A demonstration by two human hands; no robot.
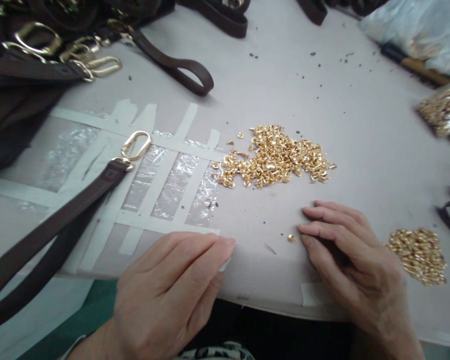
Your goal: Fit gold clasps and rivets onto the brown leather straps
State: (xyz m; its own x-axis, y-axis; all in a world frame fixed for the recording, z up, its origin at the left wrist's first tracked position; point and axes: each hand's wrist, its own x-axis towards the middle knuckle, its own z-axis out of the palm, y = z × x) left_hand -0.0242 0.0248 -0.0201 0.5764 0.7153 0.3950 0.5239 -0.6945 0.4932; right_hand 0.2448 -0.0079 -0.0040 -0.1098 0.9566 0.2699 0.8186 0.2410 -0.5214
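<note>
My left hand (172,285) is closed at the table's front edge, fingers pressed together; whatever it may hold is hidden. My right hand (345,255) rests on the table with fingers slightly bent and the thumb apart from some of them. Just left of its fingertips lies a single gold rivet piece (291,238). Beyond both hands is a loose pile of gold rivets (273,157). A smaller pile of gold pieces (420,255) lies right of my right hand. To the left, a dark brown strap (56,220) ends in a gold oval clasp (136,145).
Dark straps with gold hardware (78,55) are heaped at the back left, one strap loop (187,75) reaching inward. Pale tape strips (161,185) hold clear film on the table (262,95). Plastic bags (420,30) and a bag of gold pieces (444,110) sit at the right.
</note>
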